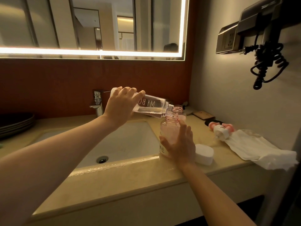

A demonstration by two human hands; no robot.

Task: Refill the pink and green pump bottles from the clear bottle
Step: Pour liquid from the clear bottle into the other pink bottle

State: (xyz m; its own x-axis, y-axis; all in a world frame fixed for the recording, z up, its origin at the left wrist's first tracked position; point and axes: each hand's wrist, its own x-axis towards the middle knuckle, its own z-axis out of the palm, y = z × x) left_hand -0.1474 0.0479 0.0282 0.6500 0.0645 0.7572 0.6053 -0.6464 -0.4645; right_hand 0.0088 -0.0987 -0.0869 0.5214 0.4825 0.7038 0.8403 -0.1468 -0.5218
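My left hand [120, 105] grips the clear bottle [154, 106], which is tipped almost flat with its open neck over the mouth of a pink bottle [169, 129]. That pink bottle stands uncapped on the counter at the sink's right edge. My right hand [180, 144] wraps round its lower body. A second open bottle neck [177, 110] shows just behind it; its body is hidden. Two pump heads [220, 129] lie on the counter to the right. No green bottle can be made out.
A white sink [123, 142] with a chrome tap [98, 103] lies below my left arm. A white cap [204, 154] and a white cloth [257, 147] sit on the counter [130, 181] at right. Dark plates [16, 124] are stacked far left. A hair dryer [263, 46] hangs on the right wall.
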